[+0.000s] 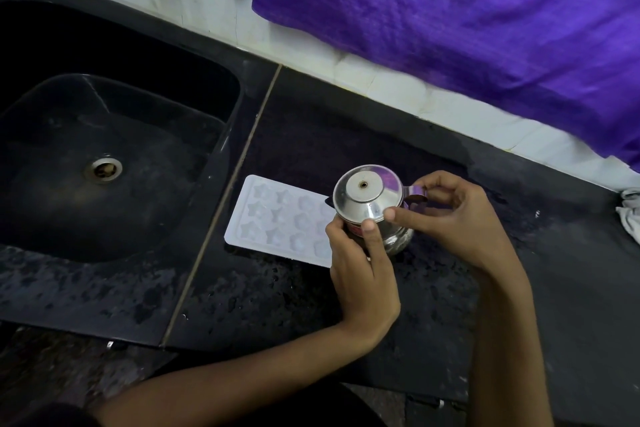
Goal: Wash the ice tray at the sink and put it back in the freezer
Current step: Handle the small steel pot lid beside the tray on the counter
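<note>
Ice tray (280, 218) unlabelled, beside steel pot (370, 204)

You've got one ice tray (277, 218) on the tabletop (277, 302), with about a dozen star and flower moulds showing, the rest hidden. One steel pot (372, 208), two hands on it: left hand (360, 274), right hand (453, 218). One sink (138, 97), one drain (103, 170), one purple cloth (467, 10), one white rag (628, 215) at the right edge.

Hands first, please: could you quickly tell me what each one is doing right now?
Left hand: closed around the steel jug's body.
Right hand: grip closed on the jug's handle and lid rim.
</note>
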`<control>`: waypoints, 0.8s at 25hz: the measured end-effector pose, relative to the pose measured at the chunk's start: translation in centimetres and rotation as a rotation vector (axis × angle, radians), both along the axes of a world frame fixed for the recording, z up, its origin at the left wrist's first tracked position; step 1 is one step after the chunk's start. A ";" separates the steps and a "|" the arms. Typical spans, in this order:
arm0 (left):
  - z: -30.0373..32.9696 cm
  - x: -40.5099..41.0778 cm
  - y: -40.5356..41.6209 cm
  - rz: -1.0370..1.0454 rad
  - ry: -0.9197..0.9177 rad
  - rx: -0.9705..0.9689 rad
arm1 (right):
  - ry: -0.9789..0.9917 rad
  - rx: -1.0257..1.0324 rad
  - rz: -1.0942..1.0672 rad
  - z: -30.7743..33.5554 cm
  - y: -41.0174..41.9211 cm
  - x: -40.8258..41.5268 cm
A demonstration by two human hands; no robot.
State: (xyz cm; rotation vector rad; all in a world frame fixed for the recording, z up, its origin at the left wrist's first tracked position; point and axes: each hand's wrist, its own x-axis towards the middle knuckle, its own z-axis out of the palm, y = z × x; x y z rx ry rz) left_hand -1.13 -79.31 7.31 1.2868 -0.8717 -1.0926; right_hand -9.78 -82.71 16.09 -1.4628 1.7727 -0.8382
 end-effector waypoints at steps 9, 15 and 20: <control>-0.2 -0.2 1.0 0.000 0.016 0.205 | 0.071 0.114 0.059 -1.0 0.0 0.3; -0.2 -0.1 1.2 -0.016 0.007 0.292 | 0.114 0.154 0.080 -1.4 -0.5 0.4; -0.1 -0.1 1.3 -0.034 0.010 0.330 | 0.148 0.175 0.082 -1.5 -0.6 0.3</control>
